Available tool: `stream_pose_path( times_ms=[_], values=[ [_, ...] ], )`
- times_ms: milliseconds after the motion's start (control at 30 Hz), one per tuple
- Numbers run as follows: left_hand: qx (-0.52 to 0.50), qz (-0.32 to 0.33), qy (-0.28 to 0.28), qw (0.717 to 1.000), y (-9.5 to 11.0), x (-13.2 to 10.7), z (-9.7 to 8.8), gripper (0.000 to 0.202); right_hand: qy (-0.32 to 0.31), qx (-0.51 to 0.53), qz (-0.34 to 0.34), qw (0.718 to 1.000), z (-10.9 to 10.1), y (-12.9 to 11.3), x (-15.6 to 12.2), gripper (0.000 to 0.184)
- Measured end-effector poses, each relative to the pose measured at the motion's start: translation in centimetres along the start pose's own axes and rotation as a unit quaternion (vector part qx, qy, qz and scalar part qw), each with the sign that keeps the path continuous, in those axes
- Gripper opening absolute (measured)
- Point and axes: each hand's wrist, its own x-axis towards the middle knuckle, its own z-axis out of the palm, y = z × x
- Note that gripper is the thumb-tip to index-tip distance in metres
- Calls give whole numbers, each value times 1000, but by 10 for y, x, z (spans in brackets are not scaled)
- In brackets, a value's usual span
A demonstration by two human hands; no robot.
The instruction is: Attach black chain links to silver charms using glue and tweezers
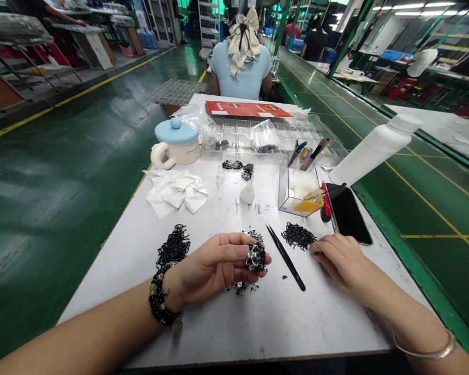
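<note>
My left hand (222, 265) is closed around a small black-and-silver part (255, 257), held up over the table between thumb and fingers. Silver metal pieces (242, 287) lie beneath and behind that hand, partly hidden by it. At the right edge of a pile of small black curved pieces (298, 236), my right hand (342, 260) has its fingertips pinched together; whatever they may hold is hidden. Black tweezers (286, 258) rest between the two hands. Another heap of black curved pieces (173, 246) sits left of my left wrist.
A lidded mug (180, 146), crumpled tissue (176, 190) and small translucent bottle (247, 194) stand farther back. On the right are a clear box of tools (297, 192), a phone (348, 213) and a white bottle (371, 151). Behind clear trays (234, 133), a person (240, 67) sits facing away.
</note>
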Motion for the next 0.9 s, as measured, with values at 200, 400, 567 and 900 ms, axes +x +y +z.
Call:
stream_pose_path(
  times_ms=[200, 400, 567, 900],
  values=[
    [4, 5, 7, 1000, 1, 0, 0, 22, 69, 39, -46, 996, -14, -8, 12, 13],
    [2, 17, 13, 1000, 1, 0, 1, 22, 150, 244, -33, 957, -30, -43, 37, 8],
    [7, 23, 6, 1000, 1, 0, 0, 22, 171, 390, 28, 905, -36, -68, 55, 11],
    [4, 30, 18, 999, -1, 1, -1, 22, 84, 602, 75, 791, -15, -85, 61, 6]
  ],
)
